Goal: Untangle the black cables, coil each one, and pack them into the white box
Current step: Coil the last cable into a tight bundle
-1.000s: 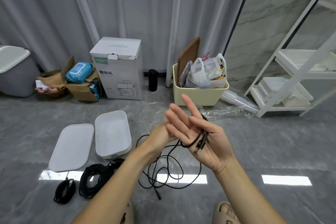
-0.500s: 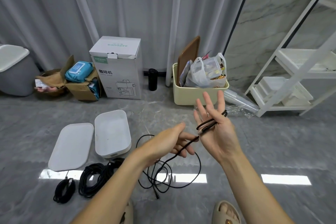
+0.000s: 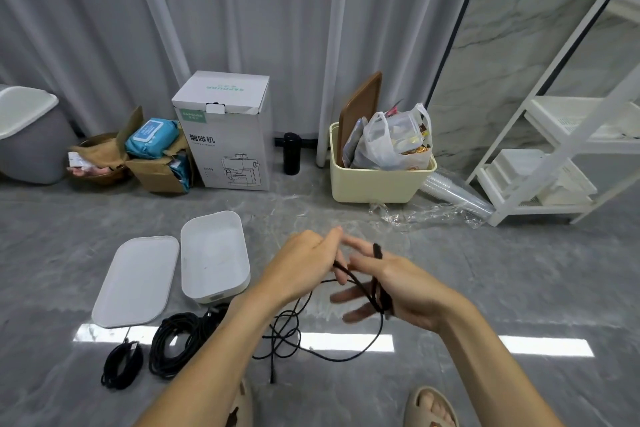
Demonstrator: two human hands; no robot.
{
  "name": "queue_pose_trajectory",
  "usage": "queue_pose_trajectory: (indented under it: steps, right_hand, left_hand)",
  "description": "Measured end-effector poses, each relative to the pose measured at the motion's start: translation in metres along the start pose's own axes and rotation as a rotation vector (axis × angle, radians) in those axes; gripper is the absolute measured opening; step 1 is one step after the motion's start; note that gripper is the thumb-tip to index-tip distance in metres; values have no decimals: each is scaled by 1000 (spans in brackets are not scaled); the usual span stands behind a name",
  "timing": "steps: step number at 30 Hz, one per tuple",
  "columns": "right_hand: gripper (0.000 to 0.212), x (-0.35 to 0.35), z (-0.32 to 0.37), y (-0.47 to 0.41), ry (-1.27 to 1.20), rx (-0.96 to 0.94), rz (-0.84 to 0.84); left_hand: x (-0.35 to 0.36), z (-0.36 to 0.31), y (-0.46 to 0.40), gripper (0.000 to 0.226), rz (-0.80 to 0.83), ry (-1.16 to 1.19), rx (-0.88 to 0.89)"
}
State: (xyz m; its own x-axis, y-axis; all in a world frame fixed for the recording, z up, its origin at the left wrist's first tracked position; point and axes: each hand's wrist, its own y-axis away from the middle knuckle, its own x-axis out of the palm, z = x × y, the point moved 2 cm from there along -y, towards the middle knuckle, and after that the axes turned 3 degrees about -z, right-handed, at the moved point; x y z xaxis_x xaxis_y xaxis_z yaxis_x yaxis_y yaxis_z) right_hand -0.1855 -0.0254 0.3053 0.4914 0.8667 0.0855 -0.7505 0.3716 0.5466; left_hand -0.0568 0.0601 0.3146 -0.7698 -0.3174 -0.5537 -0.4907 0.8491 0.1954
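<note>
Clutter lined the curtain: a white cardboard coffee-machine box (image 3: 225, 135), a cream plastic bin (image 3: 377, 184) stuffed with bags, a white shelf rack (image 3: 554, 156). Nearer on the grey floor (image 3: 519, 270) lay the open white plastic box (image 3: 214, 256) with its flat white lid (image 3: 138, 279) just beside it (both bare), and two coiled black cable bundles (image 3: 166, 347) below them. The left hand (image 3: 304, 267) pinched the thin black cable (image 3: 363, 291), its grip pressed together on the strand; the right hand (image 3: 405, 288) held wound loops across the palm, fingers spread. The rest trailed tangled to the floor. Half a second before, the hands were apart; now they met, the right turned palm-down.
</note>
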Motion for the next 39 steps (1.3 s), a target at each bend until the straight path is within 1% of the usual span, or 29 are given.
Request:
queue_pose_trajectory:
  steps: [1,2,4,6,9,12,14,16,17,20,21,23,25,28,30,32,33,35,37,39]
  right_hand:
    - [34,2,-1,2,-24,53,77]
    - [37,5,-1,4,-29,92,137]
    - [50,8,2,9,0,133,213]
    - [61,10,6,13,65,130,255]
    - [64,11,8,15,81,94,332]
    - [72,12,6,11,-35,65,470]
    - [81,13,5,8,-126,36,578]
    - [87,14,4,5,-183,5,658]
    - [84,14,4,5,-209,-10,695]
    - [53,14,4,9,-316,-95,785]
    - [46,15,5,10,-364,-130,804]
    - [45,16,8,11,-485,-187,831]
    - [49,18,10,9,-614,-216,832]
    - [55,21,13,5,-885,-220,857]
    - [54,22,15,2,-1019,-232,807]
    - [54,22,18,-2,-1084,-265,683]
    - [54,20,19,-4,-1097,-294,603]
    - [57,17,24,-7,-1107,-365,473]
    - [64,14,29,-7,-1126,-435,386]
    - [70,10,34,-6,-1133,-491,278]
  left_hand:
    - [1,-2,0,69,-9,4,19]
    - [0,-5,0,69,-19,11,30]
    - [-1,-4,-1,70,-41,21,30]
    - [-3,-5,-2,71,-59,59,15]
    - [-6,-8,-3,71,-91,124,17]
    - [-9,-7,-5,69,-106,218,-1]
    - [-11,-6,-5,68,-108,270,-23]
    - [-10,-7,-5,64,-74,349,-43]
    - [-10,-6,-5,61,-36,409,-50]
    - [-9,-6,-3,51,116,576,-35]
    - [-9,-5,-3,49,146,613,-35]
    - [-8,-5,-4,54,188,682,-59]
    - [-5,-4,-5,63,224,754,-90]
    - [0,-3,-5,69,276,807,-113]
    - [8,-5,-1,64,283,829,-102]
    - [15,-10,3,47,245,866,-75]
    - [20,-13,3,46,253,877,-64]
    - [28,-14,1,58,312,869,-79]
    - [35,-13,1,69,407,843,-96]
    - [36,-13,2,74,463,806,-127]
